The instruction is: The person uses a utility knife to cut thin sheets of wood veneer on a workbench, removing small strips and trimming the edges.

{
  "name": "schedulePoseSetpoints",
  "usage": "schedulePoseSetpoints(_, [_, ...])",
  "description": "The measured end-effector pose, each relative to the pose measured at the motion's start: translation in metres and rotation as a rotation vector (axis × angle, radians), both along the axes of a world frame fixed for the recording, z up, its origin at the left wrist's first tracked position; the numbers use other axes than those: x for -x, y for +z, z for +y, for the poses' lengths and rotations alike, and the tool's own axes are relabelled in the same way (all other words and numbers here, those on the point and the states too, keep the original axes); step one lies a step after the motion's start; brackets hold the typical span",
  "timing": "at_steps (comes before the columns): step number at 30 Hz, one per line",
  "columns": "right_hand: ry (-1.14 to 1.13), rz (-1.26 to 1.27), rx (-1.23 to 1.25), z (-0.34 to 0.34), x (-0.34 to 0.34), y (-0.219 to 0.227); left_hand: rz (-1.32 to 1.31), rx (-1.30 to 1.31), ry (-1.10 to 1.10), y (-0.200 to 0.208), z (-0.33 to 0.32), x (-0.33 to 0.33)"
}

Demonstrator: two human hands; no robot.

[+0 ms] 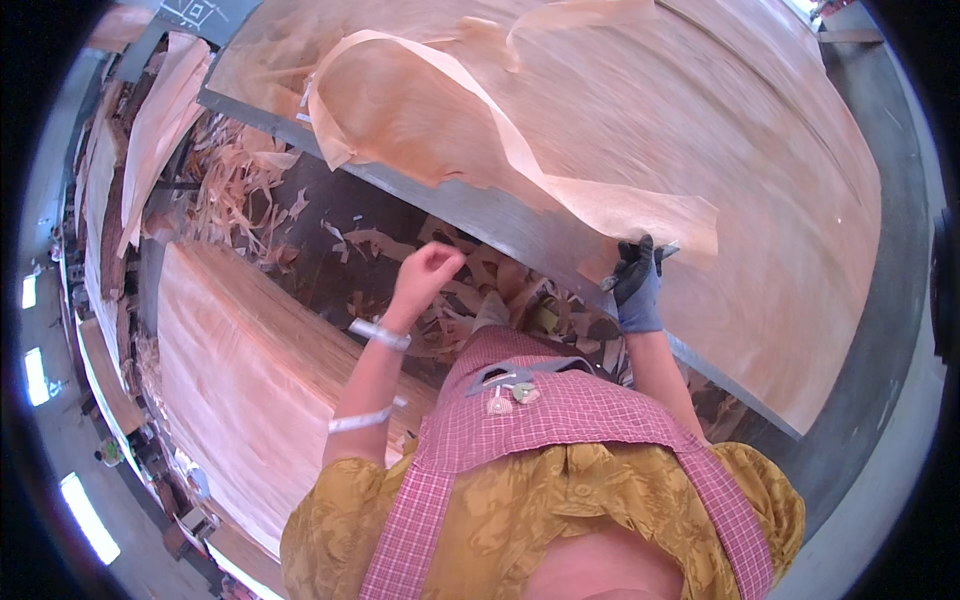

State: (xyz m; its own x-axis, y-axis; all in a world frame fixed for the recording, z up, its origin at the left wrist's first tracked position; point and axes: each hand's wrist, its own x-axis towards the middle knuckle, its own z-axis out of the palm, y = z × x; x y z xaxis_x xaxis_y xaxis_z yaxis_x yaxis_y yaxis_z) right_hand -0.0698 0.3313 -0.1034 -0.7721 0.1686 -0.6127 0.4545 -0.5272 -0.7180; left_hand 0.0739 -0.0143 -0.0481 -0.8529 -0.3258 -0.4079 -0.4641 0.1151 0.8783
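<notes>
"Where are our hands?"

"Our left hand [430,272], near mid-frame, is curled in the air; we can't tell if it pinches anything. Right of centre, our gloved right hand [640,288] grips a slim tool [671,249]."

"Our wood strip [630,203]?"

"Curling across the desk [470,212], upper middle."

My shirt [480,500] is mustard yellow with a tone-on-tone pattern, its sleeves [340,510] loose and ending near the elbow. Over it I wear an apron [580,415], pinkish red with a fine white check, its straps [425,525] in matching cloth. Two small ornaments [500,404], one pale, one greenish, sit by its grey trim [550,364]. Two white bands [380,333] circle my left forearm; that hand [432,268] is bare. My right hand [636,280] has a blue-grey glove [641,308], black over the fingers.
</notes>
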Motion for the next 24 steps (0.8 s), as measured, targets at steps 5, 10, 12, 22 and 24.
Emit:
schedulePoseSetpoints(5, [0.008, -0.099, -0.064, -0.008, -0.008, 0.027, -0.002, 0.273, 0.212, -0.034, 0.051, 0.15])
schedulePoseSetpoints(10, [-0.045, -0.008, -0.067, -0.016, -0.012, 0.021, -0.069, 0.534, 0.144, -0.054, 0.039, 0.224])
schedulePoseSetpoints(12, [0.032, -0.009, -0.061, -0.011, -0.013, 0.023, 0.047, 0.329, 0.26, -0.076, 0.028, 0.214])
schedulePoseSetpoints(22, [0.738, 0.639, -1.395, 0.041, -0.036, 0.038, 0.297, -0.461, 0.719, -0.072, 0.012, 0.142])
schedulePoseSetpoints(24, [0.83, 0.569, -1.506, 0.046, -0.027, 0.03, 0.307, -0.495, 0.762, -0.079, 0.002, 0.138])
